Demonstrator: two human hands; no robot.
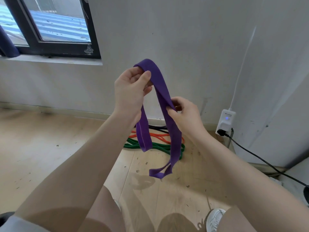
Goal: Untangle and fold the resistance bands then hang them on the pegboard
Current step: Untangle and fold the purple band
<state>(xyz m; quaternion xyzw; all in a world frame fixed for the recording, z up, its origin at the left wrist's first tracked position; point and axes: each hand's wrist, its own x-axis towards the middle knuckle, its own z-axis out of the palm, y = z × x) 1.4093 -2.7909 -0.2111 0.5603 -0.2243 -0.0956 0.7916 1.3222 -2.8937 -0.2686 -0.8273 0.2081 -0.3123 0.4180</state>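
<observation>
Both hands are up in front of the wall, and the purple band (160, 84) is draped between them. The left hand (130, 91) pinches the top fold of the band, thumb on the near side and fingers curled behind it. The right hand (185, 113) sits lower and to the right, thumb and fingertips clamped on the strand that runs down from that fold. The 2 hands are apart, linked only by the band. One loop hangs down beside the left wrist, and the longer end dangles lower, twisted at the tip, above the wooden floor (50, 148). Down on the floor by the wall lie the other bands in a loose heap: the green band (133, 144), the orange band (158, 135) and a black band (157, 127) nearest the skirting. To the right, a white plug adapter (226, 121) sits on the wall with a black cable (260, 158) trailing away.
</observation>
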